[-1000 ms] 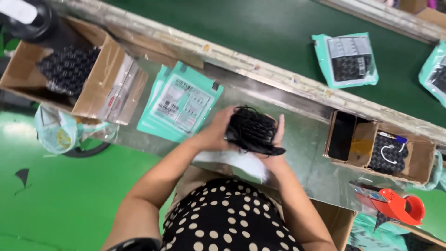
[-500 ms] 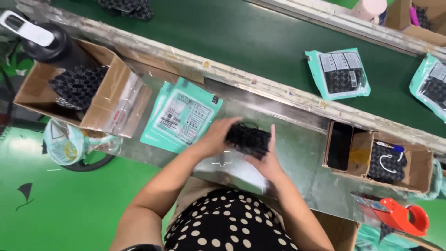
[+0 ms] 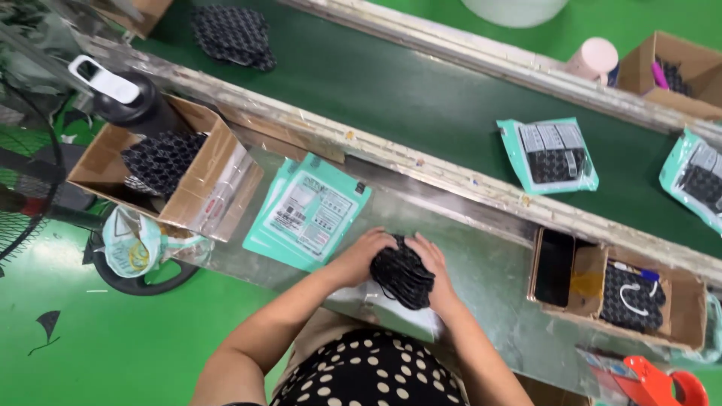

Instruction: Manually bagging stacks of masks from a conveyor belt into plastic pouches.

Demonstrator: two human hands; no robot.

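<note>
- My fingers [image 3: 380,242] were curled tight around a black folded bundle [image 3: 403,275], one hand on each side.
- My left hand [image 3: 366,254] pressed its left end and my right hand [image 3: 436,272] pressed its right end.
- A second before, I held the bundle higher, above the bench. Now it was pushed down low, on a clear bag [image 3: 391,312] at the near edge of the bench [image 3: 489,278].
- I think that meant I was squashing it flat so it would fit in the bag.
- Just left of my hands lay a stack of mint green packets [image 3: 308,214], not touched.
- Farther left, a cardboard box [image 3: 199,177] held more black bundles.
- On the right, a small box [image 3: 602,289] held another one beside a dark phone [image 3: 554,267].
- Beyond the bench, filled packets [image 3: 549,154] lay on the dark green belt [image 3: 391,90].
</note>
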